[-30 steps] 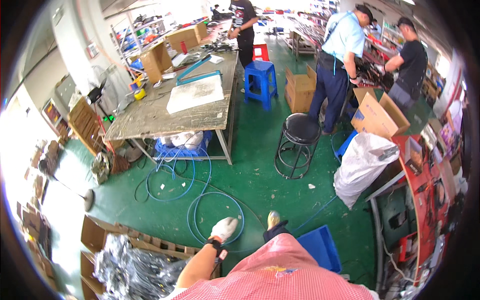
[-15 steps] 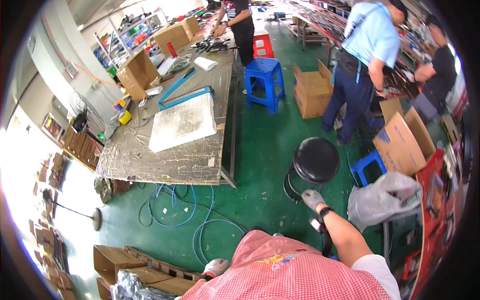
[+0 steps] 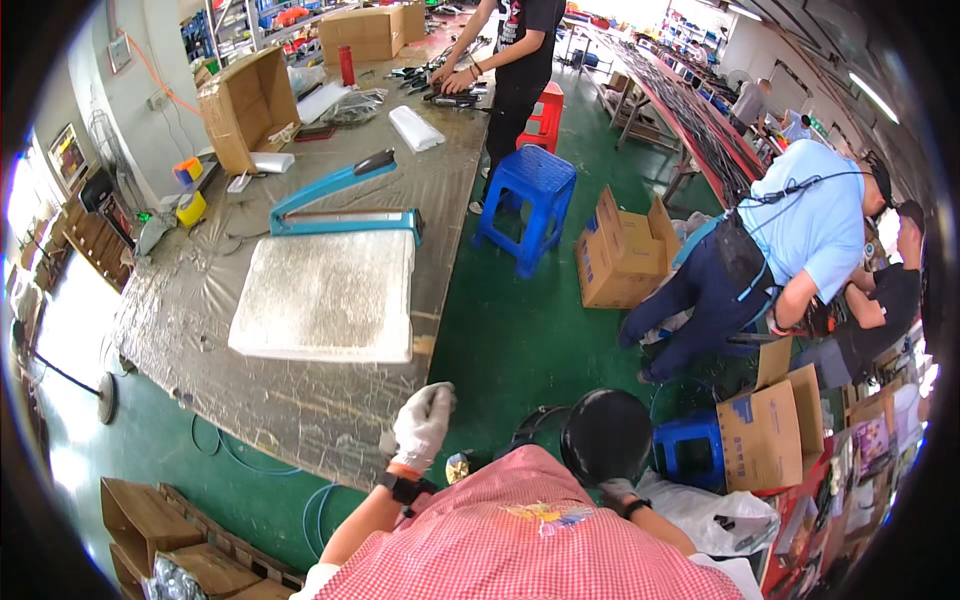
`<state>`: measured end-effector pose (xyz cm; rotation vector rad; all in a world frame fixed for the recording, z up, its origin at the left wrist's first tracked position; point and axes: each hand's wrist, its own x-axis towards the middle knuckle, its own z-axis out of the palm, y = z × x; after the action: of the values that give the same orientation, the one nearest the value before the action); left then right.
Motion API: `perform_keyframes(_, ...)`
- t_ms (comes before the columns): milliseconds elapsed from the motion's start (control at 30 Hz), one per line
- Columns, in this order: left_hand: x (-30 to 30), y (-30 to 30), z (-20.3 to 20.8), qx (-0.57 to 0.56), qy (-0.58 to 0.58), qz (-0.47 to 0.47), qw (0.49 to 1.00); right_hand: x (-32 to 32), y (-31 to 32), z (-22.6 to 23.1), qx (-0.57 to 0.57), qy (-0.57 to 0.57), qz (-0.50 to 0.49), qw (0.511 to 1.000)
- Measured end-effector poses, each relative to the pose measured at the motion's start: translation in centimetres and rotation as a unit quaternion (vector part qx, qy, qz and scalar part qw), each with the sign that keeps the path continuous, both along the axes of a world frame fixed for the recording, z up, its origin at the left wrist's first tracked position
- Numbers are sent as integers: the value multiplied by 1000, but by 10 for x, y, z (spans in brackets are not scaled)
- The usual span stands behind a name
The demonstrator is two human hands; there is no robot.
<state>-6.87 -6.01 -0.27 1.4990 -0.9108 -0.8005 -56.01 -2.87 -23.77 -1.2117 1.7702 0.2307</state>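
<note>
My left hand [image 3: 422, 425], in a whitish glove, hovers by the near right corner of the worktable [image 3: 300, 420]. Its fingers are loosely bent, the thumb stands apart, and nothing shows in it. Low on my right side, my right hand [image 3: 618, 488] in a greyish glove is at the near edge of a round black stool [image 3: 607, 435]. The seat hides its fingertips; it appears to grip the stool, whose seat looks tilted. On the table lie a dirty white foam slab [image 3: 325, 295] and, just behind it, a blue bag sealer [image 3: 345, 222] with its arm raised.
A blue plastic stool [image 3: 530, 205] and a cardboard box [image 3: 625, 250] stand beyond the table's right side. Two people [image 3: 800, 220] work at the right, another [image 3: 525, 60] at the table's far end. A plastic bag [image 3: 725, 520] and open carton [image 3: 765, 430] sit close on my right.
The table and foam slab are now nearer to me. My left hand has risen from low on my left to the table corner. My right hand and the black stool are now close against my apron.
</note>
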Motion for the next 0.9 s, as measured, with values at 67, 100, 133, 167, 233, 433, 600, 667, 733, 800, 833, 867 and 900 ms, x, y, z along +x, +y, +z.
perform_keyframes(67,-3,-41,5,23,21,-37,999,-19,-5,42,-133,177,355,908)
perform_keyframes(100,-6,-61,7,16,32,-65,997,-56,-4,23,-80,172,255,948)
perform_keyframes(133,-5,-78,12,0,71,-80,994,-92,0,-11,-24,170,160,972)
perform_keyframes(167,-3,-94,12,5,53,-90,994,-90,-4,-40,-20,169,165,971)
perform_keyframes(233,-12,-131,16,29,21,-114,993,-98,-14,-88,20,148,295,944)
perform_keyframes(433,10,-267,10,60,-218,-10,974,17,-227,-72,-39,52,377,924)
perform_keyframes(600,48,-406,3,45,-410,128,902,194,-454,34,-47,-11,249,967)
perform_keyframes(667,62,-460,0,126,-467,133,865,240,-541,65,3,-75,252,965)
perform_keyframes(733,75,-504,-20,196,-491,127,839,257,-601,44,-157,-163,171,959)
perform_keyframes(800,89,-519,-34,270,-500,131,812,279,-655,51,-81,-268,50,959)
perform_keyframes(833,90,-520,-41,262,-527,127,798,291,-680,57,-7,-358,-80,930)
perform_keyframes(867,94,-520,-46,257,-553,131,781,305,-702,70,43,-359,-173,916)
perform_keyframes(900,93,-528,-46,275,-546,140,779,307,-726,61,83,-359,-228,901)
